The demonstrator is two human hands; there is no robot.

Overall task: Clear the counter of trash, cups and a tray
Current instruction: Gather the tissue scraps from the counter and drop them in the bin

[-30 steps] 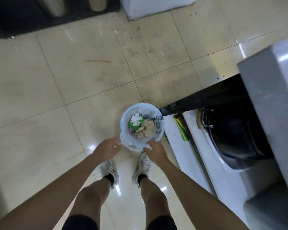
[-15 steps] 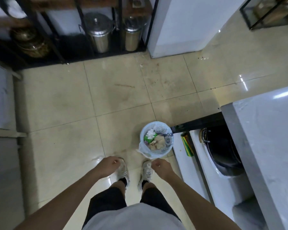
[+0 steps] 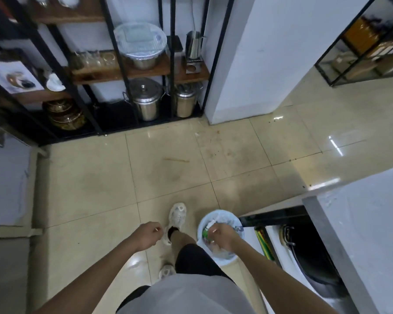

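A small round bin [image 3: 227,258] with a white liner stands on the floor by the counter's corner, holding crumpled paper and a green wrapper. My right hand [image 3: 222,236] hangs over the bin with its fingers curled, hiding much of what is inside. My left hand [image 3: 145,236] is loosely closed over the floor tiles, left of my leg. Nothing shows in either hand. The grey counter [image 3: 368,223] fills the lower right; only its bare corner is in view.
Under the counter sit a big black pot [image 3: 309,252] and a green-yellow pack [image 3: 264,242]. A black rack [image 3: 123,71] with steel pots [image 3: 146,99] and bowls stands at the back, beside a white pillar [image 3: 247,64]. Beige floor tiles lie between.
My view has risen and tilted forward, showing the rack and pillar. Both hands have come away from the bin liner's rim and lifted. My left foot has stepped forward.
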